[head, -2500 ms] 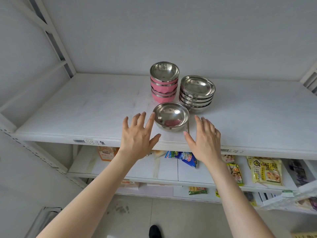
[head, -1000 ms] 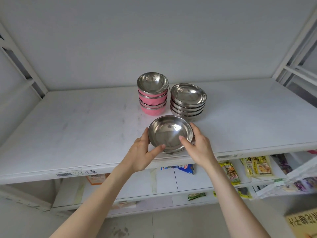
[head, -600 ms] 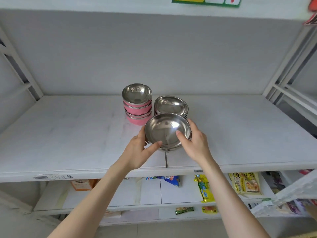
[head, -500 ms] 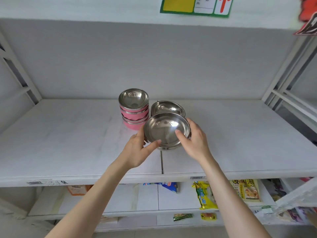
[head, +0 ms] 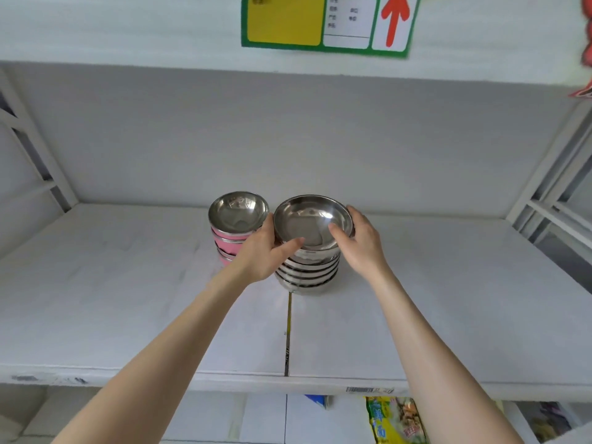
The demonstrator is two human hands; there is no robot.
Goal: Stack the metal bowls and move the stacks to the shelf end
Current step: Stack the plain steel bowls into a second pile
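Note:
A shiny metal bowl (head: 312, 221) sits at the top of the stack of metal bowls (head: 307, 272) near the middle of the white shelf (head: 128, 283). My left hand (head: 261, 251) grips its left rim, thumb inside. My right hand (head: 360, 240) grips its right rim, thumb inside too. Whether the bowl rests fully on the stack or hovers just above it is unclear. Touching the left of that stack stands a stack of pink-sided bowls (head: 235, 230) with steel insides, partly hidden by my left hand.
White upright posts frame the shelf at the left (head: 38, 155) and right (head: 544, 174). A green and yellow label with a red arrow (head: 326, 24) hangs on the beam above. Snack packets (head: 395, 419) lie on the lower shelf.
Both hands took hold of the single bowl at the shelf's front edge, lifted it and carried it back onto the top of the metal stack. The camera tilted upward.

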